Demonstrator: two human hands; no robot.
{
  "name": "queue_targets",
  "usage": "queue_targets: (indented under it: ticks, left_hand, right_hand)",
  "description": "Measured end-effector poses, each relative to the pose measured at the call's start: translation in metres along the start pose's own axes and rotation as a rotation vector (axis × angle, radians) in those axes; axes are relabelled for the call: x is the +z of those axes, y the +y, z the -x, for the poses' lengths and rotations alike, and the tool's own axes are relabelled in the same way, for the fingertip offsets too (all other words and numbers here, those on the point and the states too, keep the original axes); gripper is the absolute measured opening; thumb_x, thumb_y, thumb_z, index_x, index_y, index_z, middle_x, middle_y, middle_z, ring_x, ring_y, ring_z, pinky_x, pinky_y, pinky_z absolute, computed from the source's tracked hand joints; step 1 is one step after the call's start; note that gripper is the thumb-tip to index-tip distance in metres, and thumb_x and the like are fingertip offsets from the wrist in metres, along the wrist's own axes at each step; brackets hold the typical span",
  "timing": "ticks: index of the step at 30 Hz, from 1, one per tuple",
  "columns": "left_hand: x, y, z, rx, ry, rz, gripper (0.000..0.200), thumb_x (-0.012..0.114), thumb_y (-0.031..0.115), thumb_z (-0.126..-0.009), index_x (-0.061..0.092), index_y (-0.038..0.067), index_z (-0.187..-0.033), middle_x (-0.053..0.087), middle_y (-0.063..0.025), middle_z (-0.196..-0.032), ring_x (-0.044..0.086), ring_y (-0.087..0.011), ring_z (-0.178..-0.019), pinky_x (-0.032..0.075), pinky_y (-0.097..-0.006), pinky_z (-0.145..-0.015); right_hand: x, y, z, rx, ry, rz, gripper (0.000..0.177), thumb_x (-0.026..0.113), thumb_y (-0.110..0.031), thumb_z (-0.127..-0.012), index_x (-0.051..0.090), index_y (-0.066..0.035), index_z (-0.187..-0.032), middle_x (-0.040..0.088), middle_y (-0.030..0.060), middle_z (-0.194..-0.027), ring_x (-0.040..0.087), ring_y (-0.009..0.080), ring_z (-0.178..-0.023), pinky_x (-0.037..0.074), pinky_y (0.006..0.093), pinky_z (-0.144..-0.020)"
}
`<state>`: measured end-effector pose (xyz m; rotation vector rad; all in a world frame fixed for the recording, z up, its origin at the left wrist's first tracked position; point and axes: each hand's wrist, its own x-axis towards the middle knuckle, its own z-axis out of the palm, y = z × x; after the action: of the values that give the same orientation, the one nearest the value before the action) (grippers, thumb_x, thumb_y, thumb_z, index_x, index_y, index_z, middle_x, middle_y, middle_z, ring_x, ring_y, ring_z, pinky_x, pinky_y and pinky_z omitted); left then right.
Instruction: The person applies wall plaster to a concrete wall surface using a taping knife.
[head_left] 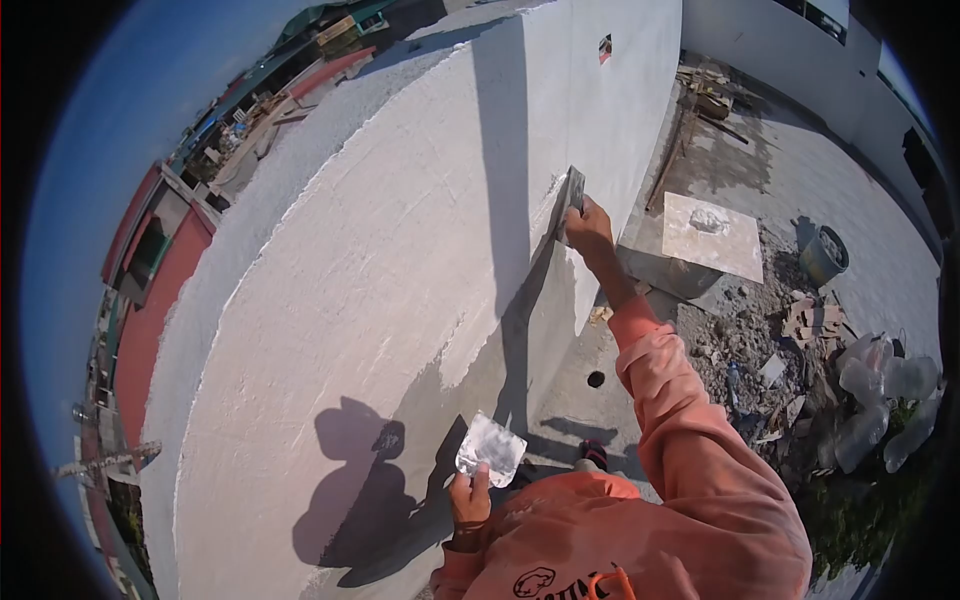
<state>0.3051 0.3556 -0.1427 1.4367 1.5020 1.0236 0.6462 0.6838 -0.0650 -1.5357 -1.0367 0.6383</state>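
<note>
My right hand [588,225] is closed on the handle of a flat steel trowel [573,190], its blade against the wall [400,230]. White plaster coats most of this wall, while a grey uncoated patch [440,420] shows along the lower part. Lower down, my left hand [470,500] grips a small square plate [491,447] smeared with white plaster, the thumb lying over its near edge. The plate is held a little out from the wall. Shadows of my head and arm fall across the wall's surface.
Right of the wall, a board [712,240] carrying a white plaster heap rests on a block [665,272]. Beyond are a bucket [825,256], rubble [735,320] and clear plastic bags [885,385]. A dark round hole [596,379] is in the floor near my feet.
</note>
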Motion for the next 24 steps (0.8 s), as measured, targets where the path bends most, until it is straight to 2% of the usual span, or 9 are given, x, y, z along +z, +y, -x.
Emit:
queue_targets:
  ticks: [3, 4, 7, 10, 13, 17, 19, 20, 24]
  left_hand:
    - [0.006, 0.001, 0.000, -0.023, 0.053, 0.060, 0.029, 0.058, 0.022, -0.094, 0.063, -0.005, -0.104, 0.068, -0.0123, -0.084, 0.062, -0.0203, -0.073, 0.048, -0.0345, -0.065]
    - [0.008, 0.004, 0.000, -0.022, 0.081, 0.087, 0.029, 0.058, 0.022, -0.094, 0.063, -0.005, -0.102, 0.068, -0.0162, -0.082, 0.064, -0.0253, -0.071, 0.048, -0.0380, -0.065]
    - [0.008, 0.017, -0.002, -0.009, 0.056, 0.072, 0.029, 0.057, 0.022, -0.095, 0.063, -0.005, -0.103, 0.069, -0.0144, -0.083, 0.063, -0.0201, -0.072, 0.048, -0.0357, -0.066]
    - [0.004, 0.021, -0.006, -0.044, -0.014, 0.054, 0.030, 0.057, 0.023, -0.095, 0.063, -0.005, -0.104, 0.068, -0.0144, -0.083, 0.061, -0.0188, -0.072, 0.048, -0.0344, -0.066]
    - [0.009, 0.038, -0.012, -0.021, -0.005, 0.042, 0.030, 0.057, 0.022, -0.095, 0.063, -0.006, -0.103, 0.068, -0.0148, -0.083, 0.060, -0.0185, -0.070, 0.047, -0.0349, -0.065]
    - [0.009, 0.034, -0.011, -0.050, 0.000, 0.040, 0.030, 0.057, 0.022, -0.095, 0.062, -0.006, -0.104, 0.069, -0.0160, -0.084, 0.062, -0.0214, -0.071, 0.048, -0.0356, -0.066]
    - [0.004, 0.022, -0.008, -0.075, -0.015, -0.024, 0.030, 0.057, 0.022, -0.095, 0.062, -0.006, -0.104, 0.069, -0.0164, -0.086, 0.064, -0.0234, -0.073, 0.049, -0.0358, -0.067]
    - [0.005, 0.022, -0.007, -0.068, 0.005, 0.001, 0.030, 0.057, 0.022, -0.095, 0.063, -0.006, -0.105, 0.069, -0.0166, -0.087, 0.064, -0.0240, -0.074, 0.049, -0.0358, -0.068]
    - [0.008, 0.018, -0.003, -0.049, 0.066, 0.076, 0.030, 0.057, 0.022, -0.095, 0.063, -0.006, -0.105, 0.069, -0.0171, -0.089, 0.065, -0.0258, -0.077, 0.049, -0.0361, -0.070]
  right_hand:
    - [0.006, -0.008, 0.023, -0.302, 0.163, 0.170, 0.033, 0.049, -0.015, -0.082, 0.060, 0.002, -0.109, 0.065, 0.0247, -0.092, 0.064, 0.0416, -0.087, 0.050, 0.0444, -0.082]
    - [0.004, -0.017, 0.033, -0.250, 0.085, 0.213, 0.035, 0.050, -0.010, -0.083, 0.058, 0.002, -0.115, 0.064, 0.0257, -0.101, 0.061, 0.0432, -0.094, 0.050, 0.0456, -0.085]
    - [0.015, -0.023, 0.064, -0.572, 0.140, 0.095, 0.031, 0.052, -0.006, -0.087, 0.057, 0.003, -0.117, 0.062, 0.0270, -0.104, 0.062, 0.0435, -0.098, 0.050, 0.0460, -0.084]
    - [0.018, -0.023, 0.096, -0.707, 0.117, 0.235, 0.039, 0.051, -0.003, -0.087, 0.052, 0.003, -0.125, 0.058, 0.0261, -0.115, 0.059, 0.0429, -0.101, 0.050, 0.0425, -0.084]
    - [-0.002, -0.027, 0.124, -0.599, -0.051, 0.128, 0.044, 0.053, -0.006, -0.086, 0.050, 0.000, -0.130, 0.058, 0.0224, -0.116, 0.062, 0.0388, -0.095, 0.052, 0.0413, -0.082]
    - [-0.018, -0.007, 0.111, -0.171, -0.012, 0.049, 0.023, 0.050, -0.011, -0.089, 0.059, 0.002, -0.106, 0.061, 0.0231, -0.082, 0.063, 0.0360, -0.074, 0.049, 0.0408, -0.069]
    - [-0.017, 0.014, 0.085, -0.137, 0.075, 0.004, 0.019, 0.049, -0.013, -0.091, 0.056, 0.004, -0.095, 0.059, 0.0224, -0.070, 0.062, 0.0386, -0.068, 0.048, 0.0422, -0.065]
    - [-0.012, 0.038, 0.070, -0.285, 0.158, 0.069, 0.018, 0.048, -0.013, -0.091, 0.056, 0.004, -0.094, 0.060, 0.0231, -0.072, 0.061, 0.0408, -0.068, 0.048, 0.0437, -0.064]
    - [-0.008, 0.061, 0.040, -0.306, 0.154, 0.115, 0.022, 0.051, -0.015, -0.090, 0.054, 0.005, -0.099, 0.057, 0.0262, -0.069, 0.059, 0.0416, -0.064, 0.046, 0.0451, -0.059]
